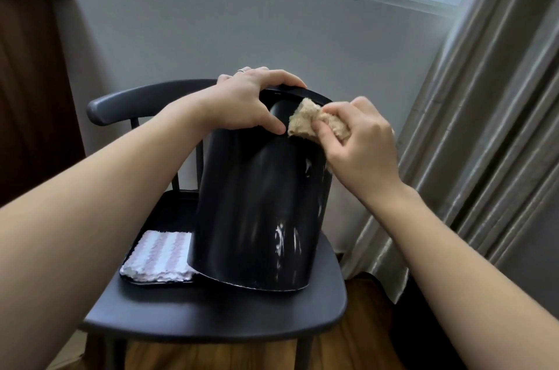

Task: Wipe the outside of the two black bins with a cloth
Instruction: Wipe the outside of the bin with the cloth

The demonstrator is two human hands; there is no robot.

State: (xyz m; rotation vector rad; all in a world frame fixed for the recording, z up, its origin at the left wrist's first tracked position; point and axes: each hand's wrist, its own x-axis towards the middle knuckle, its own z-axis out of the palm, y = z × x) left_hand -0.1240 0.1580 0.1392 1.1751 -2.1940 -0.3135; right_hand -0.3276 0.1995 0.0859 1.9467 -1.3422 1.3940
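A black bin (257, 212) stands upside down on the seat of a dark chair (211, 309), tilted a little toward the camera, its rim partly on a black tray (169, 212) that lies on the seat's left half. The bin's near lower edge sits close to the middle of the seat, with bare seat in front of it and a narrow strip on its right before the seat edge. A folded pink-and-white striped cloth (158, 256) fills the tray's near corner, touching the bin's left side. Behind the bin the chair's curved backrest (136, 100) runs close; a grey wall follows, and grey curtains (484, 127) hang just right of the chair.

The left hand (251, 100) grips the upturned base of the bin, fingers curled over the far edge and thumb pressed on the near wall. The right hand (360, 139) pinches a crumpled beige cloth (314, 121) and holds it against the bin's upper right shoulder.

The bin's wall is smooth and matt black, with white smears low on its right side and a smaller one under the right hand
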